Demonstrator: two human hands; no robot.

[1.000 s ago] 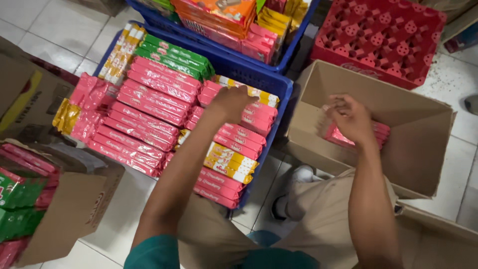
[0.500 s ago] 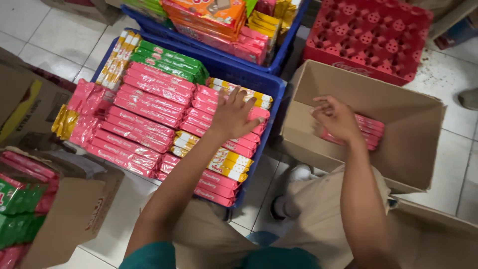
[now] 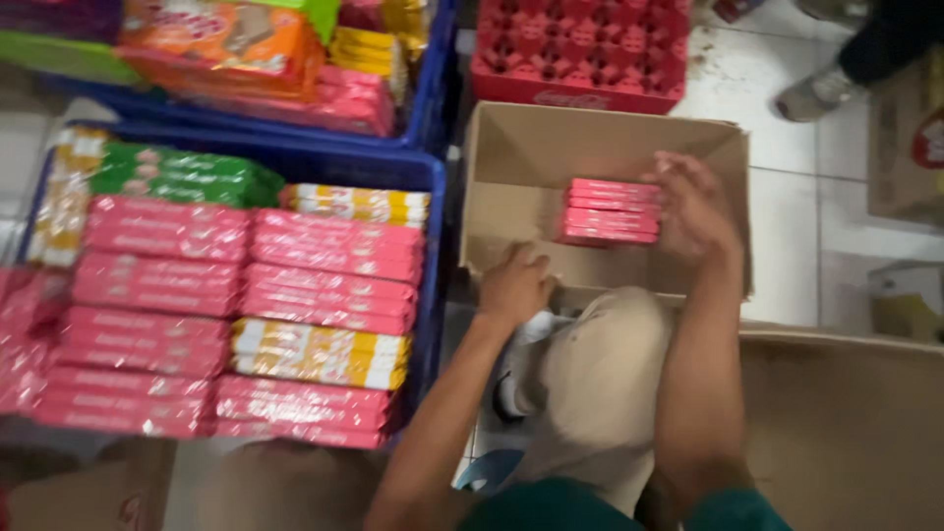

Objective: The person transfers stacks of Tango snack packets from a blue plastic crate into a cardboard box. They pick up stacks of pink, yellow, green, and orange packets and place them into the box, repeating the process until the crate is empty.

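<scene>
Far left to middle of frame: blue plastic crate (image 3: 433,187) stuffed with glossy pink, green and yellow wrapped packs, long flat bricks in rows. Lower middle: left hand (image 3: 513,287) curled over the near wall of the cardboard box (image 3: 511,157), grip closed on the edge. Upper right: right hand (image 3: 696,208) flat and open, fingers spread against the stack of pink packs (image 3: 610,210) inside the box, holding nothing. Looks like squaring the stack; next probably needs another pack from the crate.

White tiled floor (image 3: 787,211) (speckled with dirt near the top) fills the right of the frame; a red plastic bottle crate (image 3: 580,44) stands at upper centre, blue crates (image 3: 428,177) at left.
</scene>
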